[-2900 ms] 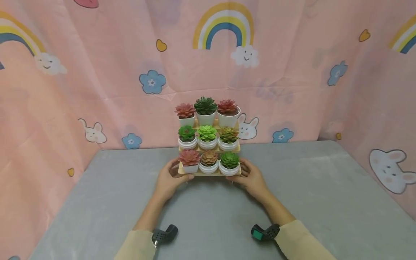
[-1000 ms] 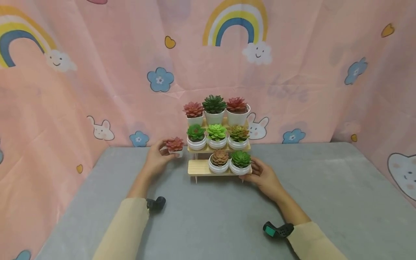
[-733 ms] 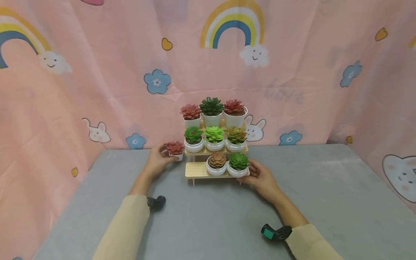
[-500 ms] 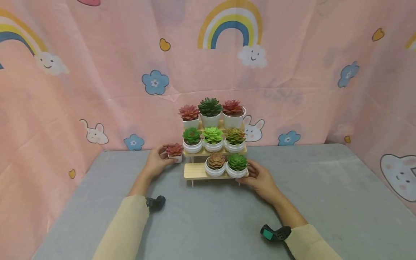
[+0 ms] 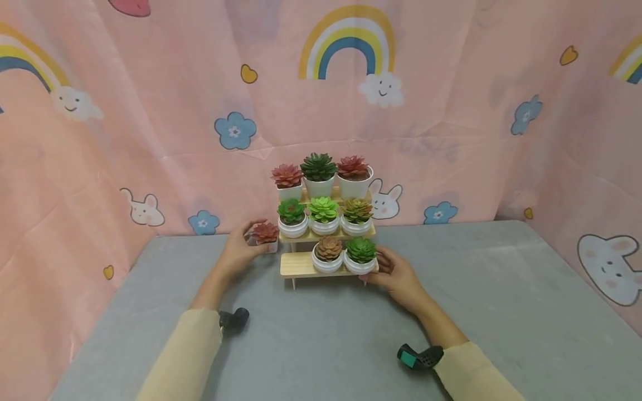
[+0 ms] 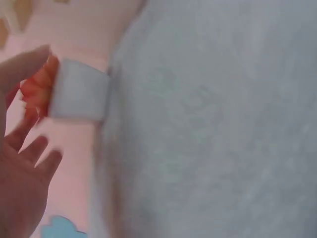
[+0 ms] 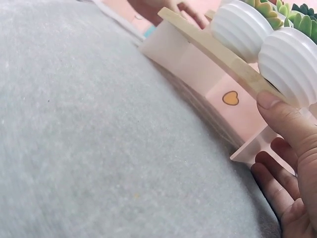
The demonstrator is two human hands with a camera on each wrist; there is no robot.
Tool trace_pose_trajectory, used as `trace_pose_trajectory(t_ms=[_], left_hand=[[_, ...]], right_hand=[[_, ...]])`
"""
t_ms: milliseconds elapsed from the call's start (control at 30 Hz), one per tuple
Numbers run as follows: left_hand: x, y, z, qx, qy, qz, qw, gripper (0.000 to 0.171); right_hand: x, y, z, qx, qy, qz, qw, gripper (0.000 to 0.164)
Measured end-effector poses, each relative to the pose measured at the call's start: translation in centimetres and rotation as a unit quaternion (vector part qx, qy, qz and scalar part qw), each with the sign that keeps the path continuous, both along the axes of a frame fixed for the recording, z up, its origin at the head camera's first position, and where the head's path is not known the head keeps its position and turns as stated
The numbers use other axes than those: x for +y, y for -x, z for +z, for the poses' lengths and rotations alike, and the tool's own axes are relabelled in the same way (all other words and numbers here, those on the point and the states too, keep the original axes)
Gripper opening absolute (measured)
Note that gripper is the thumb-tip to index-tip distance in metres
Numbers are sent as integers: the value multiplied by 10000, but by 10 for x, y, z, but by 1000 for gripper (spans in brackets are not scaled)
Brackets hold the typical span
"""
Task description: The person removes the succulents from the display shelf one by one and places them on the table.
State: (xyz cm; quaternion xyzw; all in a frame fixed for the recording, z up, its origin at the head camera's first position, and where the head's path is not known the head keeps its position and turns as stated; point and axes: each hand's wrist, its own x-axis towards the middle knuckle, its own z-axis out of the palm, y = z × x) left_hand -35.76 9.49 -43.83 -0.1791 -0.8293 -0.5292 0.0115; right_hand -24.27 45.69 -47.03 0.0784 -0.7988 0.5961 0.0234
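- A pink printed backdrop [image 5: 441,117] hangs behind the grey table [image 5: 321,340].
- The tiered wooden stand [image 5: 296,265] blocks the right side; the right hand [image 5: 401,281] grips its lowest board.
- Eight potted succulents [image 5: 323,209] fill it, except bottom left.
- The left hand [image 5: 234,250] surrounds another red succulent [image 5: 264,234]; whether it pinches, I cannot tell.
- That plant sits between thumb and forefinger, upright, just left of the stand.

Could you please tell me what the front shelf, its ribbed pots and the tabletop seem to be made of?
Front shelf: likely wood, smooth and pale, given the faint grain on its bare left end. Ribbed pots: plastic or ceramic; their even white with a soft sheen fits both. Tabletop: probably covered in matte grey fabric, judging by its mottled, slightly fuzzy surface.
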Motion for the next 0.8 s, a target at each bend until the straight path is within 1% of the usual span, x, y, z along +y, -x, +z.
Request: trace_pose_trajectory(t_ms=[133, 200, 300, 433, 567, 633, 800], left_hand=[[0, -14, 17, 203, 359, 419, 9983, 54], [1, -20, 24, 318, 336, 547, 9974, 50], [3, -31, 34, 656, 133, 695, 9953, 45], [8, -45, 47, 1101, -196, 774, 9907, 36], [19, -59, 58, 1206, -537, 795, 9881, 22], [25, -65, 63, 1254, -630, 754, 9872, 18], [39, -82, 75, 1372, -523, 656, 9870, 15]], right_hand=[[-1, 1, 0, -55, -82, -22, 9999, 74], [-1, 1, 0, -76, -92, -33, 9999, 74], [0, 0, 0, -72, -93, -37, 9999, 74], [0, 0, 2, -50, -100, -32, 9999, 74], [0, 0, 2, -94, -107, -35, 9999, 74], [1, 0, 2, -128, -134, -47, 9998, 75], [1, 0, 2, -168, -205, -79, 9996, 75]])
